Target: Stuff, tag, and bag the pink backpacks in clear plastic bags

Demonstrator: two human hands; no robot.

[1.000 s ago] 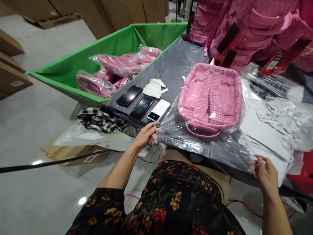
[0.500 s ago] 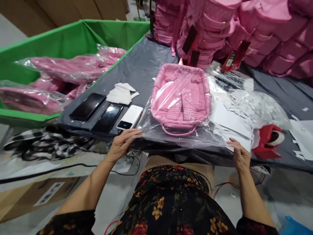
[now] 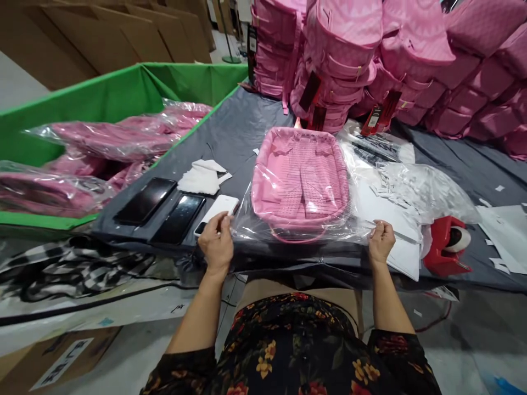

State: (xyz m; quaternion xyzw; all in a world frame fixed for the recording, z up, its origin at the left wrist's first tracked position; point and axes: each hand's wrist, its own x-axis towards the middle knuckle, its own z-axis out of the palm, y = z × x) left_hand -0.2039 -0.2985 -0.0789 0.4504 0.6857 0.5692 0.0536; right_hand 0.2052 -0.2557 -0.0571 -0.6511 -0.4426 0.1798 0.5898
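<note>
A pink backpack [image 3: 300, 178] lies flat on the grey-covered table, inside a clear plastic bag [image 3: 251, 222]. Its carry loop points toward me. My left hand [image 3: 217, 241] is closed on the bag's near left corner, beside a white power bank [image 3: 218, 211] that it partly covers. At the near right corner, my right hand [image 3: 381, 240] pinches the same plastic. The bag's near edge stretches between both hands, just over the table's front edge.
Two dark phones [image 3: 146, 200] and white paper scraps [image 3: 201, 178] lie at left. A red tape dispenser [image 3: 444, 247], white sheets [image 3: 401, 241] and clear plastic [image 3: 428, 189] are at right. Pink backpacks [image 3: 346, 44] are stacked behind. A green bin [image 3: 102, 90] holds bagged pink items.
Both hands have drawn closer together, folding the bag's near corners inward and up toward the backpack. My left hand now covers part of the power bank. The view has tilted slightly upward.
</note>
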